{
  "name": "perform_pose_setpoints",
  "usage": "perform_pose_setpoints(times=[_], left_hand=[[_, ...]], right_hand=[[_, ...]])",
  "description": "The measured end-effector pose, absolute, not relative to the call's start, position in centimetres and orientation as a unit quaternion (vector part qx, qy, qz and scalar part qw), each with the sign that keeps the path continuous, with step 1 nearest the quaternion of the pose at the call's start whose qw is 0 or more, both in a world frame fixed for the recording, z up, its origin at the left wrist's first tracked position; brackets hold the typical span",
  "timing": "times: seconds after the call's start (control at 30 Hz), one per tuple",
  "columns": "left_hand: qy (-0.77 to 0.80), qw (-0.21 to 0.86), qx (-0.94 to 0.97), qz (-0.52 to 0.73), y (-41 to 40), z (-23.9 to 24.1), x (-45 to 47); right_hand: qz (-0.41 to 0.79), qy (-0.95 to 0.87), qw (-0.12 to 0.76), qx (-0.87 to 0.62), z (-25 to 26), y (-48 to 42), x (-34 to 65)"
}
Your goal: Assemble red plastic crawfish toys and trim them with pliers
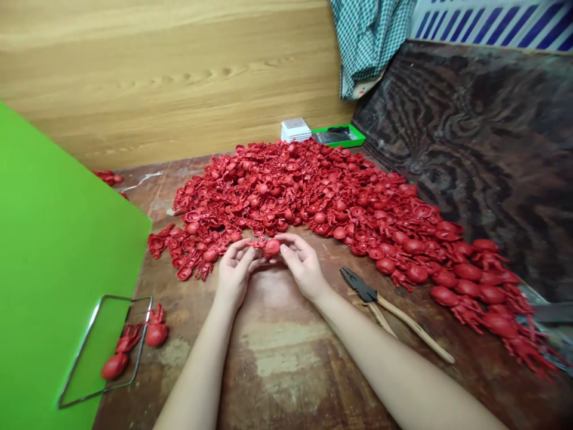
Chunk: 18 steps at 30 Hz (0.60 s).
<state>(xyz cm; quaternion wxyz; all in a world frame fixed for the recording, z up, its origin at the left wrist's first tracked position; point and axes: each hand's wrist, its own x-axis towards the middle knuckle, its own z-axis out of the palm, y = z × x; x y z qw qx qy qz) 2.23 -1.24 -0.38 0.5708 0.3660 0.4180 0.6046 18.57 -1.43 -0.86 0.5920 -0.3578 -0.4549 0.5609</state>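
My left hand [235, 269] and my right hand [302, 266] meet above the wooden bench top [277, 364]. Both pinch one red moulded piece [271, 247], with my right fingers on its round body and my left fingers on its thin legs. Just beyond my hands spreads a large heap of similar red pieces [286, 191]. Pliers with wooden handles [380, 301] lie to the right of my right forearm. Two other red pieces [156, 334] rest apart at the lower left, near a wire frame [105, 349].
A bright green board [58, 257] covers the left side, and a few red pieces [107, 177] sit behind it. A wooden wall [156, 77] rises at the back. A white box [296, 129] and a green tray [339, 135] stand beyond the heap, beside a dark brown panel [470, 137].
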Motion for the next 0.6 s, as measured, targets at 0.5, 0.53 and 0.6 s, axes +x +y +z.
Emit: perform_pose_setpoints(times=[0.5,0.53,0.6], left_hand=[[0.434,0.514,0.489,0.555,-1.8,-0.1,2.2],[0.434,0.509,0.504,0.546,-1.8,0.0,2.2],[0.433,0.499,0.527,0.534,-1.9,0.0,2.1]], right_hand=[[0.665,-0.424,0.530,-0.311,-2.0,-1.3,17.6],[0.672,-0.422,0.525,-0.308,-2.0,-1.2,17.5],[0.680,-0.422,0.519,-0.300,-2.0,-1.1,17.4]])
